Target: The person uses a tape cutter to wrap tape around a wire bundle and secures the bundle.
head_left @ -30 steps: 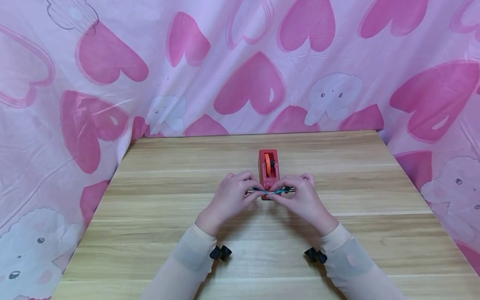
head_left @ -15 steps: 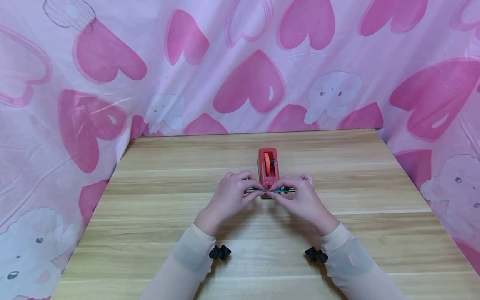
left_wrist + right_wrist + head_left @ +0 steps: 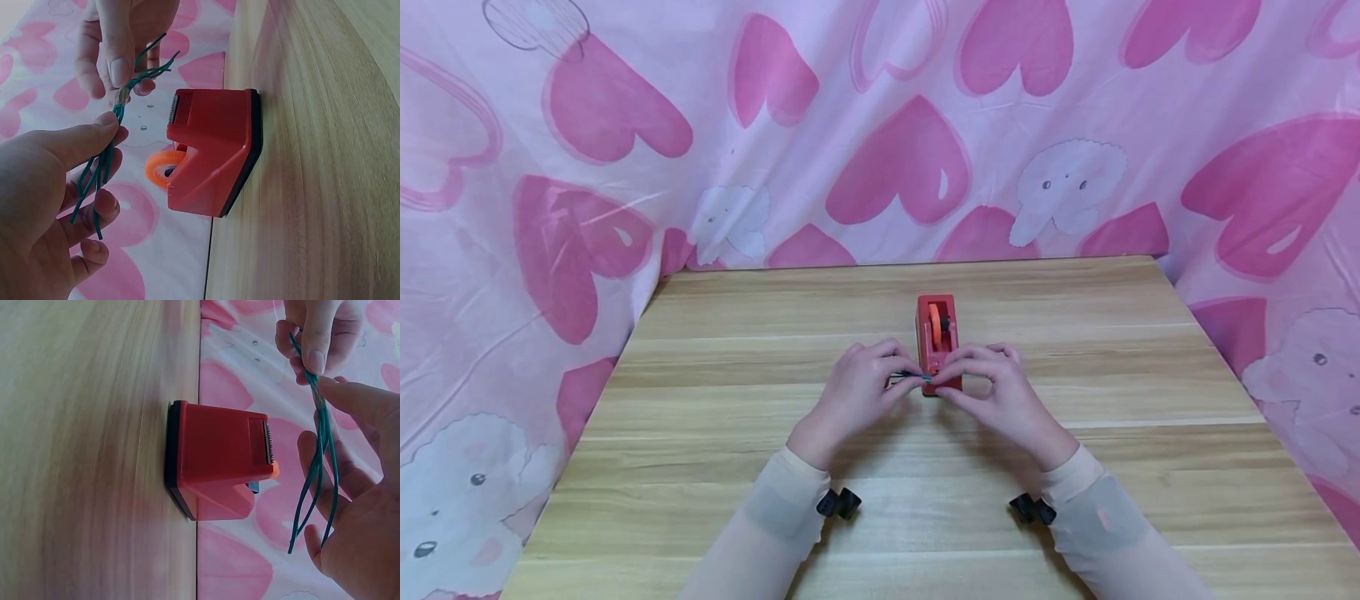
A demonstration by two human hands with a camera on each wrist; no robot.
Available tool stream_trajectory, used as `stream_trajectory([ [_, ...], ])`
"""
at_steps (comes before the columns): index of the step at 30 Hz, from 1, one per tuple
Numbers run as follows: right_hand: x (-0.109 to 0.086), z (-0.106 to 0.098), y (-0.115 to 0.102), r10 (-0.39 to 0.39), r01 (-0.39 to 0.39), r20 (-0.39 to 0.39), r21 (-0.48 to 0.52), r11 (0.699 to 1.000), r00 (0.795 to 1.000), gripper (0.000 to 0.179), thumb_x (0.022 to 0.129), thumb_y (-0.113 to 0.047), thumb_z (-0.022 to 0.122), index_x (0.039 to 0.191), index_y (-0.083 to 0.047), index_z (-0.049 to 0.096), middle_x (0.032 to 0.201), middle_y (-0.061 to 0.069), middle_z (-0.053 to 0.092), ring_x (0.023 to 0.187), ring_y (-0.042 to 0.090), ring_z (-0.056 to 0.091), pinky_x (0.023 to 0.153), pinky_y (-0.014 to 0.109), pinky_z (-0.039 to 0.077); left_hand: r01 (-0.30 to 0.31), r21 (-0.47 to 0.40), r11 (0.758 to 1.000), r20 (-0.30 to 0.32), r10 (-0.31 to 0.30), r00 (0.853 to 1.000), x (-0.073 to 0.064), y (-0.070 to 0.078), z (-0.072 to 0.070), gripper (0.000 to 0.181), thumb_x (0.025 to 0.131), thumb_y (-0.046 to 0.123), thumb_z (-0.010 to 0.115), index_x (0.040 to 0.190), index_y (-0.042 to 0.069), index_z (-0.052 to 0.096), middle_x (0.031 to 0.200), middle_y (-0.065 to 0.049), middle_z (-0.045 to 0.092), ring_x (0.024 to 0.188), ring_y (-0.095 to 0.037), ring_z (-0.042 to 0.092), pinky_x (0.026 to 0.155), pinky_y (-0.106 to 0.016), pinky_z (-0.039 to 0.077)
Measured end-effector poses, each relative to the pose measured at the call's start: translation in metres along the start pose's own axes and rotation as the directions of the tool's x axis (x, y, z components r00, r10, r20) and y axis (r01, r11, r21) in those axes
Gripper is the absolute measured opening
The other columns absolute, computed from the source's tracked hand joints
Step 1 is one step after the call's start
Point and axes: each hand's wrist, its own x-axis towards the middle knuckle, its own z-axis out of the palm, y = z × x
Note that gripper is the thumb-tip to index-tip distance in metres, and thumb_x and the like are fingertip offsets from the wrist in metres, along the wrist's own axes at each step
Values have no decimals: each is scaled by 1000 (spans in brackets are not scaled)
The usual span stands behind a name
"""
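My left hand [image 3: 859,387] pinches a bundle of thin green wires [image 3: 95,181] between thumb and fingers. Clear tape [image 3: 121,95] circles the middle of the bundle, and loose ends splay out on both sides. Close to that taped middle is my right hand [image 3: 1003,387], its thumb and forefinger slightly parted. In the right wrist view the right thumb lies at the tape, while the wire ends hang across in front of the palm. Just beyond both hands stands a red tape dispenser [image 3: 937,333] with a toothed cutter [image 3: 172,109] and an orange roll [image 3: 161,167].
A wood-grain table [image 3: 737,333] carries the dispenser, with the hands held above its near end. Pink heart-patterned cloth [image 3: 895,175] hangs behind the table and along its sides.
My right thumb and forefinger have parted from a closer pinch on the wires. The ends seen to the right of that grip earlier no longer show there in the head view.
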Motion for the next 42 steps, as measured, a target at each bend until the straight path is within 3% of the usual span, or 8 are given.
stream_trajectory([
  [8, 0, 1, -3, -21, 21, 8, -28, 999, 1000, 36, 80, -7, 88, 108, -28, 83, 112, 1, 71, 111, 14, 62, 101, 53, 19, 1, -1, 1000, 10, -1, 1000, 0, 1, -1, 12, 93, 31, 79, 101, 23, 82, 97, 11, 69, 86, -7, 68, 75, -29, 45],
  [30, 0, 1, -2, -33, 33, 7, -51, 998, 999, 31, 81, -4, 86, 107, -20, 83, 108, 0, 74, 105, 18, 67, 101, 53, 22, -7, -28, 1000, -8, 7, 1000, 0, 2, -2, 11, 88, 25, 84, 98, 22, 82, 94, 10, 69, 82, -9, 67, 74, -29, 45],
  [42, 0, 0, -2, -8, 9, 16, -55, 998, 1000, 29, 81, -4, 86, 106, -19, 84, 105, -7, 74, 105, 18, 66, 99, 50, 22, -60, -28, 998, -50, 58, 997, 0, 0, -1, 11, 86, 24, 85, 96, 21, 83, 93, 9, 70, 80, -11, 67, 71, -29, 43],
])
